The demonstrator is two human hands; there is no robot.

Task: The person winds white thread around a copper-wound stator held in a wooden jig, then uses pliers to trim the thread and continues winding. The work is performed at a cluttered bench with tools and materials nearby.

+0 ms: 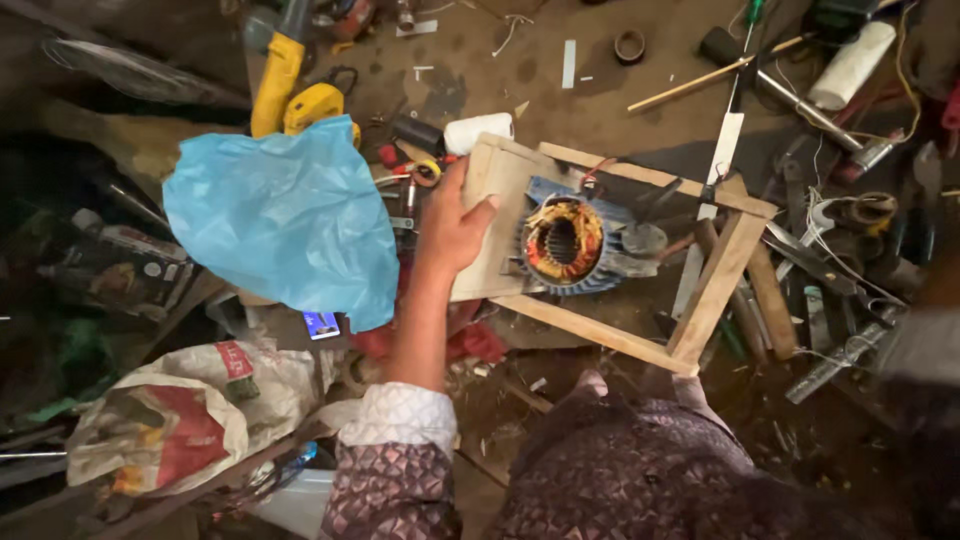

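left hand (452,228) stretched forward from a patterned sleeve, grip clamped on the near-left end of a wooden frame (716,283), thumb on top of the frame's flat board, fingers wrapped under its edge and out of sight. right hand out of view; whether it held anything, impossible to tell. inside the frame, just right of the thumb, a motor stator (563,242) with copper-orange windings around a dark bore, seated in a ribbed blue-grey housing. frame lying tilted on a dirty, cluttered floor (560,100), its far rail running toward the upper right. just left of the hand, a crumpled blue plastic bag (283,215); behind the bag, a yellow power tool (285,90). beside the frame's upper-left corner, a white roll (478,132) next to a small dark cylinder. to the right of the frame, well apart from the hand, a scatter of metal hand tools (830,280) and wooden sticks, too jumbled to tell one from another. at lower left, a white and red printed sack (190,410).
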